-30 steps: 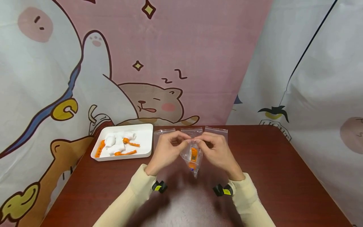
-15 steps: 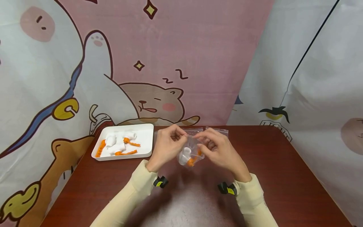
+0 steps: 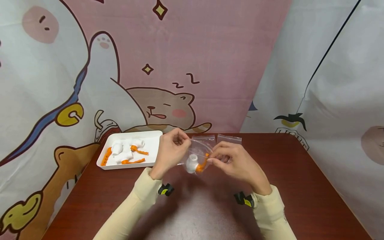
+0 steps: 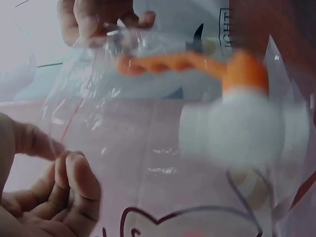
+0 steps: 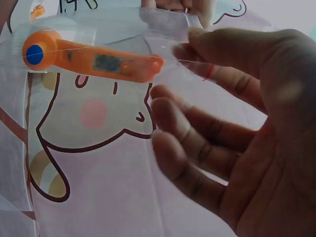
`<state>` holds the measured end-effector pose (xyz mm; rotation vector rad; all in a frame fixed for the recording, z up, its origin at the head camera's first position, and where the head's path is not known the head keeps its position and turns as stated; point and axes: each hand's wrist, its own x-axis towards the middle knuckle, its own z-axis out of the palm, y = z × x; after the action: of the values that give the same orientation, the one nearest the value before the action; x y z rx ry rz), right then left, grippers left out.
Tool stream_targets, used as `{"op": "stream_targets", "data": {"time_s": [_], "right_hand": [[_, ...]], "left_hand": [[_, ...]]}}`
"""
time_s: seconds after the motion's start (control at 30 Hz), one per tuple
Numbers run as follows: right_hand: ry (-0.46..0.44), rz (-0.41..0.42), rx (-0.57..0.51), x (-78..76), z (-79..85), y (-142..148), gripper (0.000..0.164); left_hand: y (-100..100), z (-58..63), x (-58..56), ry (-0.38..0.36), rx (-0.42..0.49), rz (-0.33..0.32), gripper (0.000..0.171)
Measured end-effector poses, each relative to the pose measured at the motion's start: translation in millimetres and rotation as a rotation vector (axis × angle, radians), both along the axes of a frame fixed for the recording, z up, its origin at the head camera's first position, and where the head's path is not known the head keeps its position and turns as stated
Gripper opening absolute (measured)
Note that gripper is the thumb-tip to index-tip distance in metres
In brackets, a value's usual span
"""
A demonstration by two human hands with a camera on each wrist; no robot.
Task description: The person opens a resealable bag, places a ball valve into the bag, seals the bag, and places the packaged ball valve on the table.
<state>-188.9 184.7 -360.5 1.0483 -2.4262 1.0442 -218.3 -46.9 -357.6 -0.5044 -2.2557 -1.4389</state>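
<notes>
A clear zip-lock bag (image 3: 198, 147) hangs above the table between my hands. Inside it lies a white plastic ball valve (image 3: 191, 164) with an orange lever handle. In the left wrist view the valve's white body (image 4: 242, 131) shows at the right, with the lever pointing left. The right wrist view has the orange lever (image 5: 98, 60) side-on, a blue dot at its hub. My left hand (image 3: 171, 149) pinches one end of the bag's top edge between thumb and forefinger. With thumb and forefinger, my right hand (image 3: 238, 163) pinches the other end.
At the left back stands a white tray (image 3: 154, 143) with several white valve bodies (image 3: 123, 157) and orange handles (image 3: 133, 161). Behind my hands, other flat zip-lock bags (image 3: 229, 139) lie along the far edge of the brown table (image 3: 285, 173).
My hands have moved apart, the left one up and leftward, the right one down and rightward. The bag has turned and spread out, so the valve's white body now shows at its left.
</notes>
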Motion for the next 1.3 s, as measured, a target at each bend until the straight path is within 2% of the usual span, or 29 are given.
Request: {"op": "stream_targets", "data": {"time_s": [0.1, 0.17, 0.23, 0.37, 0.47, 0.57, 0.6, 0.67, 0.87, 1.07, 1.3], "right_hand": [[0.060, 0.004, -0.038, -0.8, 1.6, 2, 0.005], [0.087, 0.001, -0.055, -0.6, 2.5, 2, 0.006], [0.102, -0.005, -0.057, -0.4, 3.3, 3, 0.006], [0.086, -0.047, -0.037, 0.9, 3.9, 5, 0.005], [0.071, -0.074, -0.041, 1.3, 4.2, 7, 0.006], [0.070, -0.083, -0.073, 0.8, 5.0, 9, 0.007], [0.071, -0.080, -0.090, 0.4, 5.0, 10, 0.007], [0.078, -0.077, -0.120, -0.3, 5.3, 11, 0.007], [0.080, -0.085, -0.149, -0.9, 7.1, 15, 0.005], [0.075, -0.095, -0.141, -1.9, 6.1, 19, 0.007], [0.030, -0.107, -0.168, -2.6, 5.9, 22, 0.007]], "left_hand": [[-7, 1.0, -0.3, -0.043, -0.057, -0.010, 0.012], [-10, 1.3, -0.1, -0.074, -0.086, -0.054, 0.013], [-13, 0.9, 0.5, -0.089, -0.093, -0.129, 0.015], [-17, 10.0, 7.9, -0.093, -0.098, -0.322, 0.024], [-22, 6.9, 4.4, -0.071, -0.128, -0.448, 0.024], [-29, -3.4, -4.0, -0.055, -0.158, -0.523, 0.019], [-30, -7.0, -6.5, -0.050, -0.170, -0.530, 0.017], [-31, -6.5, -4.6, -0.058, -0.188, -0.541, 0.011], [-23, 3.3, 7.5, -0.061, -0.170, -0.573, 0.006], [-19, 8.2, 11.0, 0.004, -0.132, -0.509, 0.007], [-16, 8.5, 12.9, 0.005, -0.051, -0.454, 0.008]]}}
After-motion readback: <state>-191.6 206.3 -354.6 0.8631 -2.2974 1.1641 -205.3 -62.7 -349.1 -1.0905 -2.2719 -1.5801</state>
